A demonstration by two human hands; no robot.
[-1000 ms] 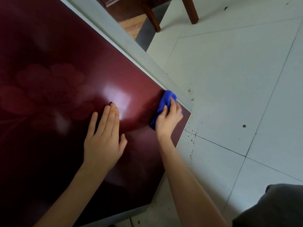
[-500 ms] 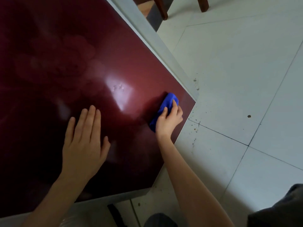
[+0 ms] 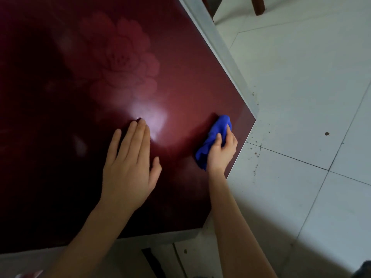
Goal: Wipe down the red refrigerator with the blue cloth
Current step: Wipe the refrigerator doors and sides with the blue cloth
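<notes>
Head view: right hand (image 3: 220, 152) grips blue cloth (image 3: 211, 137) on red refrigerator (image 3: 180, 77).
Flat, straight-fingered left hand (image 3: 128, 169) braces; overlapping strokes would likely clean best.

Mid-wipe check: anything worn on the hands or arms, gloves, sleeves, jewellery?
Nothing that shows. The left hand and right hand are bare: no gloves, rings or watch. Both forearms are sleeveless up to the frame's edge. A pinkish scrap at the bottom left may be clothing; cannot tell.

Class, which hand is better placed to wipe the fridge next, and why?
Right hand: it grips the blue cloth against the fridge; the left hand lies flat, holding nothing.
</notes>
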